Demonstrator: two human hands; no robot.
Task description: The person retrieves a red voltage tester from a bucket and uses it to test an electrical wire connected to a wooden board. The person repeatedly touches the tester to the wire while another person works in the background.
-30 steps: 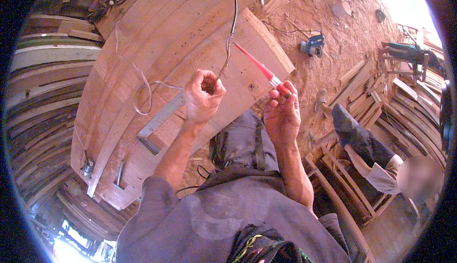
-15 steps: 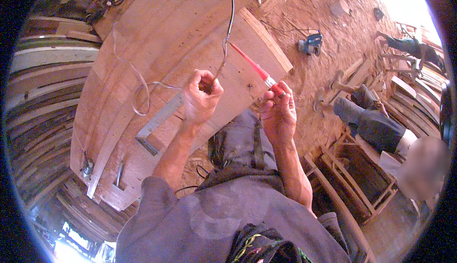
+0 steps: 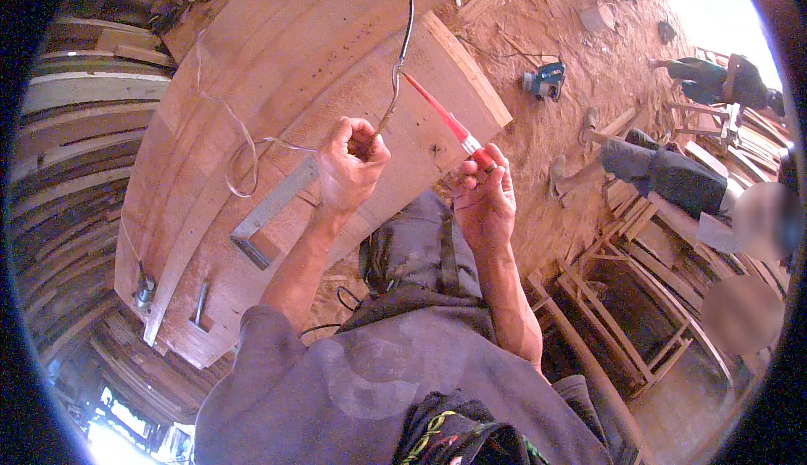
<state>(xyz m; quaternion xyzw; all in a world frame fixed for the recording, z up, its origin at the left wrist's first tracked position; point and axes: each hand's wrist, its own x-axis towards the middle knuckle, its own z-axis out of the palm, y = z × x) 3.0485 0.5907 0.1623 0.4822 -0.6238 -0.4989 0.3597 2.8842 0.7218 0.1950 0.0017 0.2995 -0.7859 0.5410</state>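
Workshop floor (image 3: pixel 580 141), brown and littered with wood scraps, lies beyond the right hand; broad wooden panel (image 3: pixel 328 53) extends beneath the left. Left hand (image 3: pixel 347 166): thumb and fingers pinched on a dark cable (image 3: pixel 410 21) running up and away from it. Right hand (image 3: pixel 486 196): fingers closed on the handle of a slim red tool (image 3: pixel 438 113), tip up-left of this hand at a kink in the cable; contact cannot be confirmed. Pale wire (image 3: pixel 250 140) loops left of the left hand. Metal square (image 3: pixel 277 198) lies below-left of it, on the panel.
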